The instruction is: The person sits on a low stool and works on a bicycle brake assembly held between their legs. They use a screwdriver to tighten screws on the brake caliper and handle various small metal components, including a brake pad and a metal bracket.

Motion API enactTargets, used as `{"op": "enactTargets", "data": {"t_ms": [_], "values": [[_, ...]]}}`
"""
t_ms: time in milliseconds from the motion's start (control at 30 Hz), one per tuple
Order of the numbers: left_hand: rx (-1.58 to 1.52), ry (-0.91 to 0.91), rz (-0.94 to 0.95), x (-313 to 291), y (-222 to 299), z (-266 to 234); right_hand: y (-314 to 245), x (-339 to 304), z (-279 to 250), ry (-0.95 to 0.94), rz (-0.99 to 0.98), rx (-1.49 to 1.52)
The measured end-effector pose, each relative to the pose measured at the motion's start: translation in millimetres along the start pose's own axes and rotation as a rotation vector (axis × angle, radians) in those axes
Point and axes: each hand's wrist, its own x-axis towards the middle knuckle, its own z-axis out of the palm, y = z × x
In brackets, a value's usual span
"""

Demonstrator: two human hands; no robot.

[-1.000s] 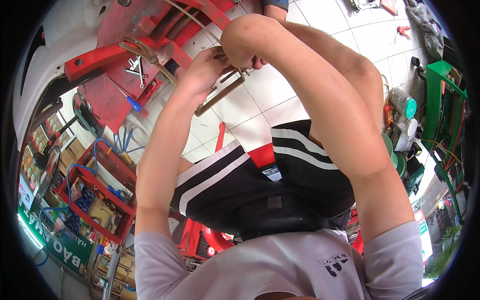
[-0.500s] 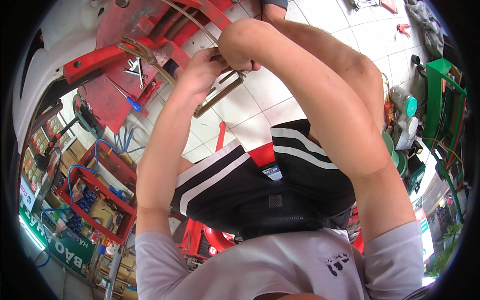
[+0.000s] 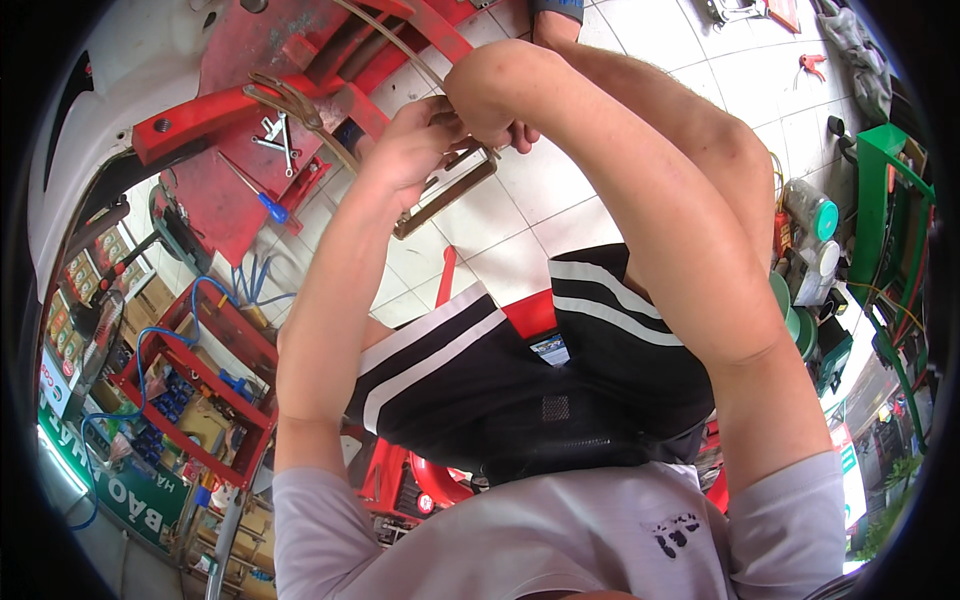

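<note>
Both hands are in close at the far end of the brown metal frame [image 3: 447, 200]: left hand [image 3: 412, 141] curled there, right hand [image 3: 488, 112] bent downward beside it, and their fingertips are hidden, so I can't tell what either grips. The frame shows below them, above the tiled floor [image 3: 535, 190]. Looks like close fingerwork; the next move seems to call for steady, small wrist turns. Left of the frame, a blue-handled screwdriver [image 3: 272, 207] and wrenches [image 3: 287, 150] lie on the red worktop [image 3: 205, 190].
</note>
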Motion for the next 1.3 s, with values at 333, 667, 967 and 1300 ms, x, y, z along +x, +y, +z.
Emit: {"op": "enactTargets", "data": {"t_ms": [333, 667, 967, 1300], "values": [[-0.088, -0.093, 0.010, 3, -2, -3, 8, 5, 1, -0.036, 0.010, 0.091], [-0.054, -0.156, 0.045, 3, 6, -4, 18, 11, 3, -0.074, 0.054, 0.195], [-0.047, -0.116, 0.047, 0, 4, -8, 13, 13, 9, -0.038, 0.119, 0.296], [0.076, -0.146, 0.026, -2, 7, -10, 15, 7, 11, -0.045, 0.055, 0.381]]}}
